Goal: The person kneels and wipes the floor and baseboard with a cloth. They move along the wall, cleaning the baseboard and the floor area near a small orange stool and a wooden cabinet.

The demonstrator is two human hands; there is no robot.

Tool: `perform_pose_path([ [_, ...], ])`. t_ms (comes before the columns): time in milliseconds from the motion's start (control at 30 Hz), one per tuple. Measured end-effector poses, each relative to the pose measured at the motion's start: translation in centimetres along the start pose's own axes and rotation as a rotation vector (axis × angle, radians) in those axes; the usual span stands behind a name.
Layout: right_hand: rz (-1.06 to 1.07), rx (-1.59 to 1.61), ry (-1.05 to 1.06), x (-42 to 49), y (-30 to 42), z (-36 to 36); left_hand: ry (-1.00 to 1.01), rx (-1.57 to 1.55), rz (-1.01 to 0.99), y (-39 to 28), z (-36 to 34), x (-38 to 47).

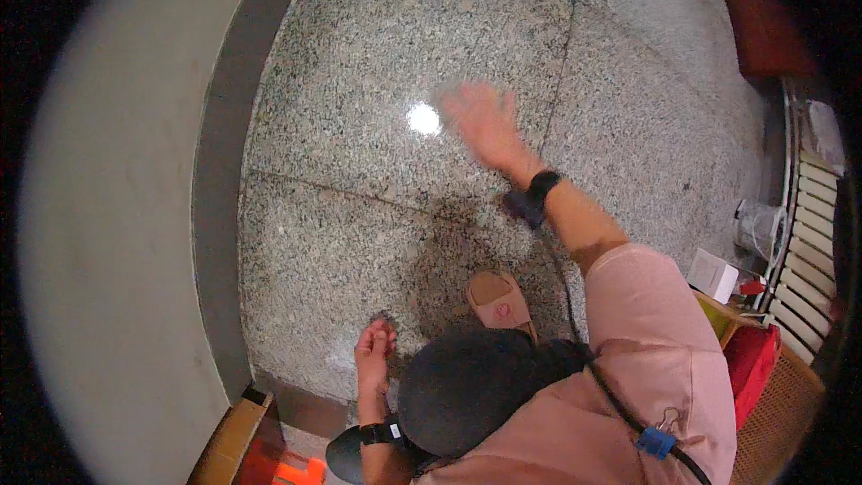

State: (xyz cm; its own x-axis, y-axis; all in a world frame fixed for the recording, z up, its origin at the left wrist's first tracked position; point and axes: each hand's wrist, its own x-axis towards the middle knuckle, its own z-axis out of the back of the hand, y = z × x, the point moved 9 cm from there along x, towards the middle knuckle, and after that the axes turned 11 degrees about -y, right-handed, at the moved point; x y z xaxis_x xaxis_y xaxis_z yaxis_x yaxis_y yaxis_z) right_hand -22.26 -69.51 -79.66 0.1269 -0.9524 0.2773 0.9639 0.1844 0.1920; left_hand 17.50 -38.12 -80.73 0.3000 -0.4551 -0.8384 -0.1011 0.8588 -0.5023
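My right hand (481,122) is stretched forward above the speckled stone floor (350,114), blurred, with its fingers spread and nothing seen in them. A black wristband with a small dark device (525,207) sits on that wrist, and a black cable (564,289) runs from it along the pink sleeve. Lower down, my left hand (374,350) is held beside my dark-clothed knee (465,391). Its fingers are curled together; whether something small is between them cannot be made out. Another black band (380,432) circles the left wrist. A pink slipper (500,302) shows beyond the knee.
A pale wall (128,215) with a grey baseboard (222,202) borders the left. Wooden furniture (232,441) and an orange object (303,471) are at lower left. On the right are a radiator (805,249), a white box (712,275), a red item (751,364) and a woven chair (781,411).
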Motion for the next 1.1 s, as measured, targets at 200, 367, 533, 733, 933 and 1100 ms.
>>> perform_pose_path([
  [200, -0.536, -0.210, -0.099, 4.6, -15.3, -1.2, -0.119, -0.084, 0.026, 1.4, 4.9, -1.7],
  [367, -0.079, 0.107, -0.181, 10.3, 3.0, -6.4, -0.150, -0.104, 0.056, 2.7, 4.9, -2.6],
  [533, 0.376, 0.275, -0.109, 7.5, 24.4, -6.3, -0.083, -0.083, 0.007, 2.5, 2.2, -2.3],
  [733, 0.504, 0.556, 0.140, -2.3, 21.9, -2.8, -0.087, -0.050, -0.067, 1.3, 3.0, -2.5],
  [933, 0.284, 0.152, 0.616, -17.8, 4.7, 3.2, -0.136, -0.121, 0.017, 3.0, 5.5, -2.0],
  [1100, 0.332, 0.157, 0.514, -17.7, 4.9, 3.5, -0.065, -0.091, 0.015, 5.1, 5.1, -1.9],
])
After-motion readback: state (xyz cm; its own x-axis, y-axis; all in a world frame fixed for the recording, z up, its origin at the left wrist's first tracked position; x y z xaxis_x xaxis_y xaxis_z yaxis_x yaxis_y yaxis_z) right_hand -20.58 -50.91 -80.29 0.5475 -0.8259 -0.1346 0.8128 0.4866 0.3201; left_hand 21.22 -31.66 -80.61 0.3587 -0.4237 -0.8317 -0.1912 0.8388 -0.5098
